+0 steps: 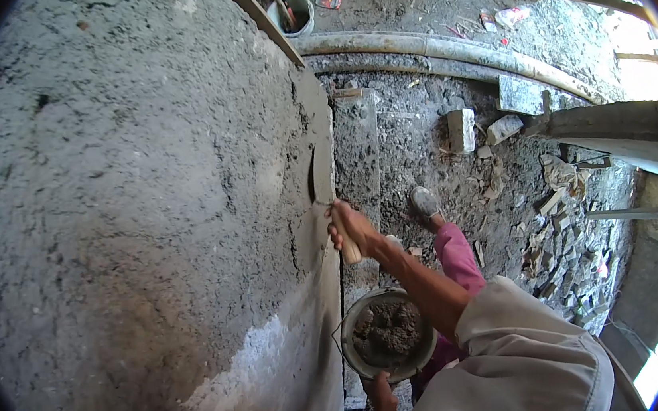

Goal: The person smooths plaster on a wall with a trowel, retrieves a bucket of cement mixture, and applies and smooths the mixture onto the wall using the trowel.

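Observation:
My right hand [350, 231] is wrapped round the wooden handle of a trowel [323, 176]. The trowel's blade lies against the edge of a rough, grey plastered wall [140, 161], where a smoother strip of wet mortar [311, 107] runs. Below it, my left hand [383, 392] grips the near rim of a bucket [347, 346], thumb over the edge; its other fingers are hidden beneath. Grey-brown wet mortar [390, 331] partly fills this bucket, and a thin wire handle hangs at its left side.
Two long pipes [441, 49] cross the ground beyond the wall's end. Another bucket [301, 16] with tools stands at the far side. Blocks [461, 130] and broken rubble [562, 245] litter the ground at right. A wooden board [257, 16] edges the wall top. My shoe [425, 202] is on the dirt.

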A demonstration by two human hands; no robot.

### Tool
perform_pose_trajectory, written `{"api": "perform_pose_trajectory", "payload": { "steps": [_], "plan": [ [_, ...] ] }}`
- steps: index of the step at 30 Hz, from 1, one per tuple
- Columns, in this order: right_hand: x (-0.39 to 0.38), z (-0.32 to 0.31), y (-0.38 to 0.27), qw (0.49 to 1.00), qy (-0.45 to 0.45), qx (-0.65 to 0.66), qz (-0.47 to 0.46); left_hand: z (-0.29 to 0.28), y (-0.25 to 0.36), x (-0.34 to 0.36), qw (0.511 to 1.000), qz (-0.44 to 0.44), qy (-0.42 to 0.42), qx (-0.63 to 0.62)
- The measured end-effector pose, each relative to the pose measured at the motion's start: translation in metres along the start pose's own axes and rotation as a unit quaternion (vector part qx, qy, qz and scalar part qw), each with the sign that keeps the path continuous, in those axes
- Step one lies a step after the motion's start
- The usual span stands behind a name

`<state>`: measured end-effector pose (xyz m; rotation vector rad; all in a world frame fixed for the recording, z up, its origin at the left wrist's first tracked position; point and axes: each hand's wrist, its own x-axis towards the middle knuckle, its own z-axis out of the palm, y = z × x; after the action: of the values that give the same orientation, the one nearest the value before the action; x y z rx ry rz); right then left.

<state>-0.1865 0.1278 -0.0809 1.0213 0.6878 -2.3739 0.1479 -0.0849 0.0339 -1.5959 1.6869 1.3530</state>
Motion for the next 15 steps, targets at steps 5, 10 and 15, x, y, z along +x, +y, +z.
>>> {"api": "perform_pose_trajectory", "payload": {
  "steps": [5, 10, 15],
  "plan": [
    [-0.098, 0.074, 0.022, 0.997, -0.003, -0.064, -0.049, 0.005, 0.013, -0.001, 0.999, 0.038, -0.030, 0.008],
    [-0.177, 0.091, 0.072, 0.992, -0.043, -0.065, -0.100, 0.020, 0.049, -0.013, 0.981, 0.167, -0.100, 0.024],
    [-0.293, -0.017, 0.046, 0.951, -0.015, -0.290, -0.105, 0.020, 0.092, -0.017, 0.978, 0.168, -0.039, 0.118]
  ]
}}
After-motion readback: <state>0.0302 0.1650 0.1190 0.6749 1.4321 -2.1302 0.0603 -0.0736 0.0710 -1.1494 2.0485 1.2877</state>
